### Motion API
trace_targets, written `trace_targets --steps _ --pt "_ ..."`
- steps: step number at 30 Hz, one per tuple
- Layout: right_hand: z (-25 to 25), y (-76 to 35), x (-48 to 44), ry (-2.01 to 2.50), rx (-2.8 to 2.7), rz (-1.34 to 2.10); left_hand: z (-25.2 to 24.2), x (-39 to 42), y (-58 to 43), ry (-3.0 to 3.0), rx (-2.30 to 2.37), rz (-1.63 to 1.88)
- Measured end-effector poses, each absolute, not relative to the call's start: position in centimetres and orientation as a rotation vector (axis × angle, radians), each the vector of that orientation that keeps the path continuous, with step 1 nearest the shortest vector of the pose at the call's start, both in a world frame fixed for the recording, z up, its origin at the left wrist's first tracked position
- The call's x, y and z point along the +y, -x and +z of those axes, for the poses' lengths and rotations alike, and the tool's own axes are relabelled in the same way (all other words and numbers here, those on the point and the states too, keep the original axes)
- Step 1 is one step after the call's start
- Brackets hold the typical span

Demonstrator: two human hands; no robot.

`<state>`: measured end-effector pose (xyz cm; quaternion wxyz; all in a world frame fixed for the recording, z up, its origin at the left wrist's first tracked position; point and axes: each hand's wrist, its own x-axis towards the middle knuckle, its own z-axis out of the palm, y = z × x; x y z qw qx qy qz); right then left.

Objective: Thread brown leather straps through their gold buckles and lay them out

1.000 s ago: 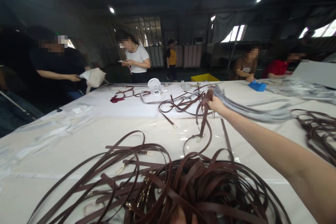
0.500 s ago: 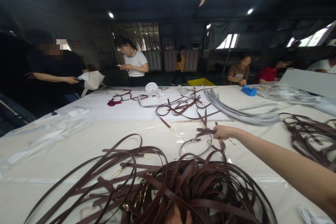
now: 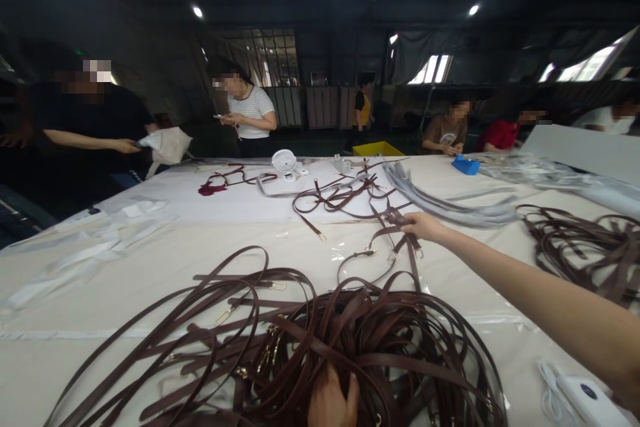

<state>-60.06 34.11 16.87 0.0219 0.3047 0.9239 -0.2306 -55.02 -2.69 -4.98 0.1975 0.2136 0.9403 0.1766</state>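
Observation:
A large tangle of brown leather straps [image 3: 380, 330] with gold-coloured buckles and clasps covers the near table. My left hand [image 3: 333, 400] is in the front of this pile, its fingers curled round some straps, with the fingertips partly hidden among them. Farther out, my right hand [image 3: 423, 227] pinches a few brown strap ends [image 3: 397, 217], and metal clasps dangle below the fingers. A strap hangs from there down toward the pile. Just left of it, a thin strap loop [image 3: 357, 255] lies on the table.
More brown straps [image 3: 590, 247] are heaped at the right. Beyond lie loose straps [image 3: 345, 197], grey plastic-wrapped strips [image 3: 440, 203], a white fan [image 3: 284, 161] and a blue box [image 3: 466, 165]. A white device with a cable [image 3: 585, 397] sits at lower right. Several people are around the table.
My right hand has moved slightly away from me with the strap ends. More of my left hand now shows in the pile. The view has tilted down slightly.

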Motion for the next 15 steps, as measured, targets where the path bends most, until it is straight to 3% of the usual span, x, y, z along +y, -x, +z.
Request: trace_targets --steps 4,8,15 --pt "20.0 61.5 35.3 -0.956 2.974 -0.240 -4.7 -2.6 55.0 -0.632 2.607 0.462" --pt "22.0 62.5 35.8 -0.931 2.928 -0.039 -4.6 -2.5 55.1 -0.660 2.636 0.471" --pt "21.5 60.3 36.0 -0.863 2.674 -0.353 -4.4 -2.7 55.0 -0.653 2.632 0.500"
